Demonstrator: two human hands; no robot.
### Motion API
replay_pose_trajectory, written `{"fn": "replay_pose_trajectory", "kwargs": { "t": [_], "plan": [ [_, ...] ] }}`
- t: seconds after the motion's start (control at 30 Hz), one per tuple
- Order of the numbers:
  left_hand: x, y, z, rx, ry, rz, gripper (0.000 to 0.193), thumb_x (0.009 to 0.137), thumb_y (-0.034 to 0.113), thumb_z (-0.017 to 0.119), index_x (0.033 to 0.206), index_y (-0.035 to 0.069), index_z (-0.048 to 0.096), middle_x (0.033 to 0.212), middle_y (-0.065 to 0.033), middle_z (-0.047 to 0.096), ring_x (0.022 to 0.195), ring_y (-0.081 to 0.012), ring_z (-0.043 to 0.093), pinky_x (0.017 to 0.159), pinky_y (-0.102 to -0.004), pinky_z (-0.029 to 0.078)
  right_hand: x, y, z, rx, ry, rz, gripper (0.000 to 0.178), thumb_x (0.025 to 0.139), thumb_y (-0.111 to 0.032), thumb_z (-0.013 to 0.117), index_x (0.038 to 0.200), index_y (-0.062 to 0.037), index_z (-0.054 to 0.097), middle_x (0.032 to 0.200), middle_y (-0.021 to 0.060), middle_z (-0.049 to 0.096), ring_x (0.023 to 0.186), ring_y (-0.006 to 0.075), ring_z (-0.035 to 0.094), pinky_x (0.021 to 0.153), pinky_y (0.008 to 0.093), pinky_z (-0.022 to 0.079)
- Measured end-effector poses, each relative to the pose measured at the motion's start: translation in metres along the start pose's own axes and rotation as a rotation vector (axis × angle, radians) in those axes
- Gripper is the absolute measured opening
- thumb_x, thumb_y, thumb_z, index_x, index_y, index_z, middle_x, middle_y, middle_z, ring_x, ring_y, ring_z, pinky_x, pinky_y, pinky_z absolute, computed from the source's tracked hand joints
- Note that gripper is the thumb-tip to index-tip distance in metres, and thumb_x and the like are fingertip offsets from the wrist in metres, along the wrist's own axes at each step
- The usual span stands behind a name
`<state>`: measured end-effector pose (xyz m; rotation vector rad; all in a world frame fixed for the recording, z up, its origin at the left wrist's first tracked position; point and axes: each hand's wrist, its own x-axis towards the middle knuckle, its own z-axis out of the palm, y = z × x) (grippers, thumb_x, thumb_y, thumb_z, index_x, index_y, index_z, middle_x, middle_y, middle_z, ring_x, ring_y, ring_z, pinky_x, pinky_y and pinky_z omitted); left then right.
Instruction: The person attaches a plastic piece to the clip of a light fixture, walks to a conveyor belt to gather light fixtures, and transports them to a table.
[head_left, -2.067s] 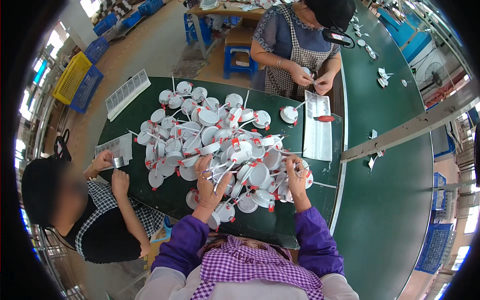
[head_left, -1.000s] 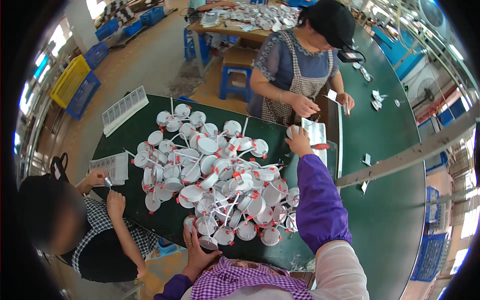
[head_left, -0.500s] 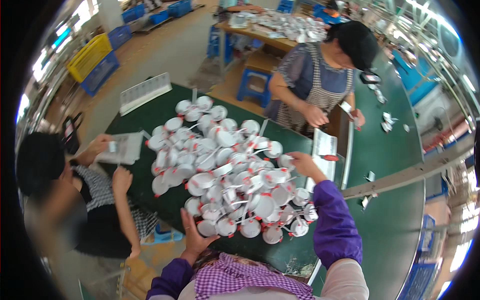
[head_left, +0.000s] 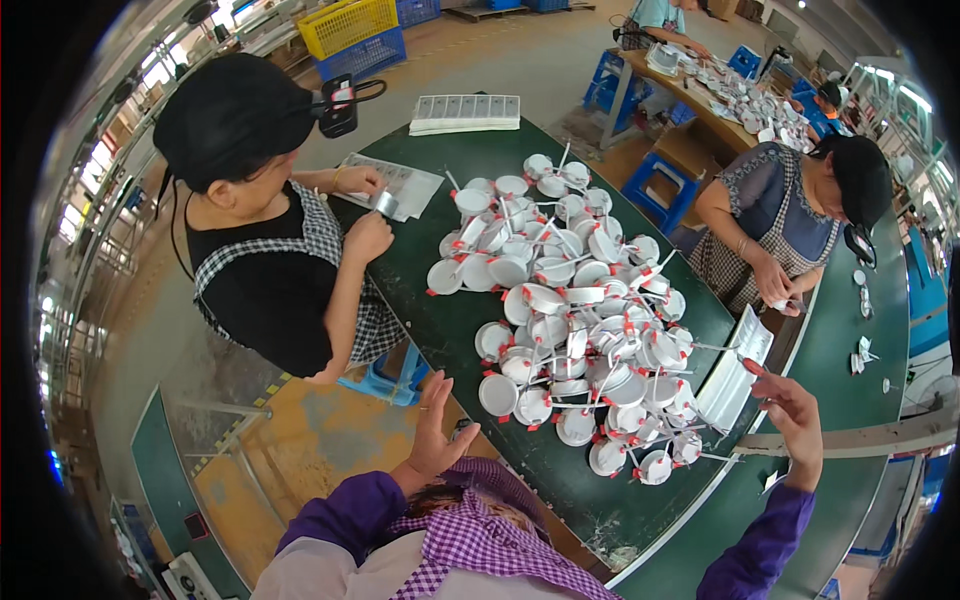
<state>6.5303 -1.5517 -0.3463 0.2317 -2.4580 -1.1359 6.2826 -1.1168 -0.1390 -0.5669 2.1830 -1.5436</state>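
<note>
A wide heap of white round discs (head_left: 590,290) with white stems and red tabs covers the green table (head_left: 410,290). My left hand (head_left: 432,440) is raised by the near table edge, apart from the heap, its fingers spread and a ring on one. A small dark spot (head_left: 460,428) shows beside its thumb; I cannot make out what it is. My right hand (head_left: 790,415) hovers over the right table edge with loosely bent fingers. At its index fingertip is a small red piece (head_left: 752,366), by a white sheet (head_left: 738,375); whether they touch is unclear.
A co-worker at the left handles a printed sheet (head_left: 400,185); another at the right holds a small white piece (head_left: 782,304). A stack of white sheets (head_left: 465,112) lies at the far edge. A metal bar (head_left: 850,440) crosses near my right arm.
My right hand has left the disc heap and moved right. My left hand has lifted away from the heap's near edge. The view has swung left. The right co-worker's hands have come together.
</note>
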Motion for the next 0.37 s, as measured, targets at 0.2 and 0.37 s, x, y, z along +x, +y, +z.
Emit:
{"fn": "replay_pose_trajectory", "kwargs": {
  "t": [0.2,0.37],
  "plan": [
    [-0.012,0.119,-0.172,0.195,0.283,0.800,0.058,0.087,0.051,0.042,0.104,0.000,0.064,0.107,-0.0200,0.059,0.105,-0.0324,0.054,0.091,-0.0456,0.042,-0.041,-0.050,0.135,-0.095,-0.359,-0.113,0.046,0.076,-0.024,0.075,0.114,-0.0006,0.061,0.108,0.0120,0.066,0.099,0.0218,0.062,0.086,0.0331,0.047],
    [-0.067,0.224,-0.240,-0.121,0.998,1.158,0.030,0.085,0.026,0.056,0.105,0.003,0.059,0.095,-0.0066,0.058,0.088,-0.0205,0.054,0.079,-0.0346,0.042,-0.058,-0.018,0.298,0.271,-0.663,0.050,0.044,0.084,-0.006,0.067,0.126,-0.0005,0.054,0.119,0.0112,0.062,0.106,0.0186,0.059,0.091,0.0321,0.046]
  ]
}}
